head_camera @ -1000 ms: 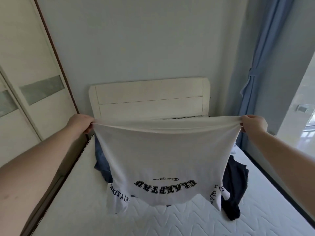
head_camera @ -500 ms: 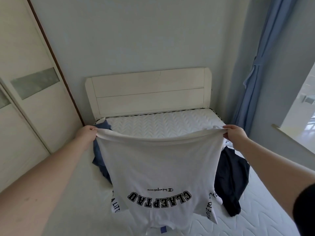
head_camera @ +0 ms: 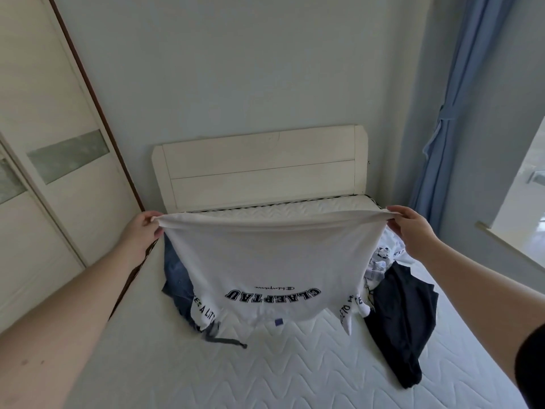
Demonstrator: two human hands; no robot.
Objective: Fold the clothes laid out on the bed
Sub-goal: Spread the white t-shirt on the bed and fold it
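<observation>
A white T-shirt with dark block letters hangs upside down above the bed, stretched wide by its hem. My left hand pinches the hem's left corner and my right hand pinches the right corner. The shirt's collar and sleeves touch the white quilted mattress. Behind the shirt on the left lies a blue denim garment with a grey drawstring trailing out. A dark navy garment lies on the right, with a patterned white piece beyond it.
A cream headboard stands against the far wall. Wardrobe doors line the left side close to the bed. A blue curtain and a window sill are on the right.
Both hands first dropped with the shirt and came closer together, then drew apart again. The shirt's collar end now rests lower on the mattress, and the grey drawstring shows.
</observation>
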